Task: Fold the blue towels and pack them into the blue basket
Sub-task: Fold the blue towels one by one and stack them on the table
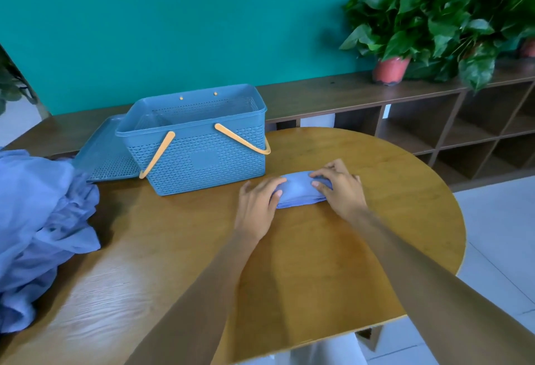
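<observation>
So the folded towel (299, 191) is lying on the round wooden table (333, 263), long axis running left to right, with one of my hands on each end. My left hand (256, 205) is cupped over the left end, fingers loosely curled on it, and my right hand (340, 186) has its fingers curled onto the right end. The blue basket (197, 139) sits just up and left of it, open, closer to my left hand. Its lid (107, 150) leans behind, and the unfolded pile (43, 220) waits far left. Teal wall, plants and shelving are behind.
</observation>
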